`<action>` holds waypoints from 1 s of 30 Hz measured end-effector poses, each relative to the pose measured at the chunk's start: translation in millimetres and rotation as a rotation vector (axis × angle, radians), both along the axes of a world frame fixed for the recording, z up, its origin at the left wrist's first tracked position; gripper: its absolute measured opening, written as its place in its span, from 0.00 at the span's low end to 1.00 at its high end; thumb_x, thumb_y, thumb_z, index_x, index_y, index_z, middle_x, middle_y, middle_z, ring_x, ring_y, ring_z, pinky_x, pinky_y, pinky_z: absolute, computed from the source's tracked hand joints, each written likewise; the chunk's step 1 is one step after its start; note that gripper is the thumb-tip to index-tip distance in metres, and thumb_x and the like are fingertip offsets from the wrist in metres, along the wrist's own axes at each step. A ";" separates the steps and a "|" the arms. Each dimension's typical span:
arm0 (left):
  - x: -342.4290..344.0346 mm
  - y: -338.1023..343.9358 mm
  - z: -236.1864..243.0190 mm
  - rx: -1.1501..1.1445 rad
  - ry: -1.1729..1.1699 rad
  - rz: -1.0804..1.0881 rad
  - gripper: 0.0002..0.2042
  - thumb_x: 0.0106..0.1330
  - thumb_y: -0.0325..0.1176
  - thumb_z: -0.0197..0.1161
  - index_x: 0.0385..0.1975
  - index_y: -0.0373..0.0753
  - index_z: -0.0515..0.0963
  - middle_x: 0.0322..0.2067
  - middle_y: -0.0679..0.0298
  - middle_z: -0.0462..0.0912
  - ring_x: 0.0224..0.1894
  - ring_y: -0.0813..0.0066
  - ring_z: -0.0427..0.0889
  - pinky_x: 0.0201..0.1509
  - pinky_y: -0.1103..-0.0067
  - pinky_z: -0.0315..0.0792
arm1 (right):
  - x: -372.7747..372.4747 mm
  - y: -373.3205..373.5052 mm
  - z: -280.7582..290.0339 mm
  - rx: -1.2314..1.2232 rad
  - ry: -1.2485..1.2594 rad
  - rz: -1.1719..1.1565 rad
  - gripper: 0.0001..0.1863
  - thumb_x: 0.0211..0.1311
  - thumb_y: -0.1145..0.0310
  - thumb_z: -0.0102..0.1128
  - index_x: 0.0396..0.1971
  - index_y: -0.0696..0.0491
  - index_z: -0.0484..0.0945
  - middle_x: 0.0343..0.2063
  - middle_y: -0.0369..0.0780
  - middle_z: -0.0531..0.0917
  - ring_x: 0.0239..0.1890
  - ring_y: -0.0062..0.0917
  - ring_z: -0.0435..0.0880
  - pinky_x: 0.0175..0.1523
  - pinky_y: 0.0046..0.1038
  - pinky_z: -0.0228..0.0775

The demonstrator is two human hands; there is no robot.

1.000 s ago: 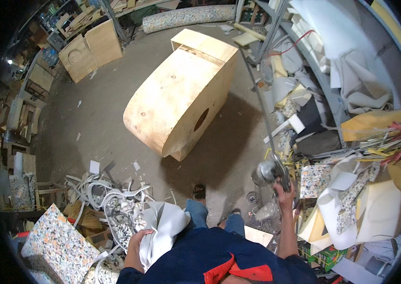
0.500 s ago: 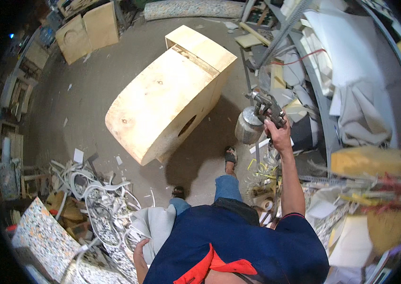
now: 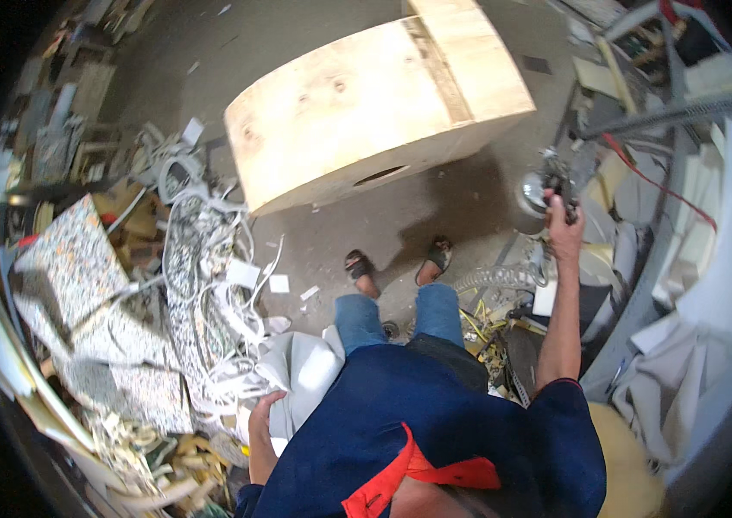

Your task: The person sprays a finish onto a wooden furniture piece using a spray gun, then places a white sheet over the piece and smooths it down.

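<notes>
My right hand (image 3: 564,220) is closed round a spray gun (image 3: 557,177) with a metal cup (image 3: 532,203), held out to my right below the plywood box's right end. A coiled air hose (image 3: 504,277) hangs under it. My left hand (image 3: 264,411), low on my left side, grips a draped light grey sheet of material (image 3: 297,375) against my leg. In front of me stands the big plywood box (image 3: 348,95), with a curved top panel, a raised section on its right and a dark oval opening (image 3: 380,175) in its near side.
Foam offcuts (image 3: 81,268) and tangled white strips (image 3: 193,293) pile up at my left. At my right stand a metal rack (image 3: 677,112) with a red cord, white sheets (image 3: 698,285) and draped grey cloth (image 3: 659,397). My feet in sandals are on the concrete floor (image 3: 323,233).
My right hand has lifted the spray gun from low beside my leg to farther forward. My body has turned, so the box now lies more crosswise and higher in the view.
</notes>
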State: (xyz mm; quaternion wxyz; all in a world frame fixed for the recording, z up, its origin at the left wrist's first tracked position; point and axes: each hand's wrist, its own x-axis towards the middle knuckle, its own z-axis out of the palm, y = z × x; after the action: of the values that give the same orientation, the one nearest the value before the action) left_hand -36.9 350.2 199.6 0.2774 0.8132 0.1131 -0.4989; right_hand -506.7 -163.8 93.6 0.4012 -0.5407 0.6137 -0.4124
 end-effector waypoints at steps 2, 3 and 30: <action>-17.9 2.9 11.2 0.079 -0.088 -0.045 0.26 0.45 0.40 0.74 0.46 0.37 0.81 0.39 0.57 0.84 0.42 0.61 0.81 0.51 0.70 0.73 | -2.3 -13.4 -15.5 0.051 -0.012 -0.036 0.12 0.72 0.64 0.54 0.39 0.55 0.83 0.17 0.27 0.73 0.21 0.08 0.69 0.26 0.16 0.59; -23.9 1.0 9.1 0.078 -0.100 -0.106 0.25 0.45 0.40 0.74 0.46 0.38 0.81 0.39 0.58 0.84 0.42 0.62 0.81 0.51 0.70 0.73 | -2.2 -20.0 -24.6 0.013 0.021 -0.023 0.11 0.72 0.64 0.53 0.40 0.53 0.83 0.19 0.28 0.75 0.22 0.11 0.71 0.27 0.18 0.61; -80.3 -48.8 -14.4 -0.027 -0.061 -0.398 0.19 0.53 0.33 0.71 0.45 0.37 0.79 0.40 0.56 0.83 0.43 0.62 0.81 0.53 0.72 0.72 | -21.7 -70.0 -21.0 0.013 0.062 0.024 0.28 0.67 0.43 0.58 0.36 0.58 0.79 0.22 0.38 0.80 0.27 0.19 0.75 0.34 0.25 0.68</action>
State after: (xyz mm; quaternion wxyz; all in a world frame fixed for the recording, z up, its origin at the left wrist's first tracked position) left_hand -117.2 301.4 185.2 0.1874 0.8306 -0.0652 -0.5203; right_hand -528.4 -233.9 72.6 0.3904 -0.5580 0.6219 -0.3866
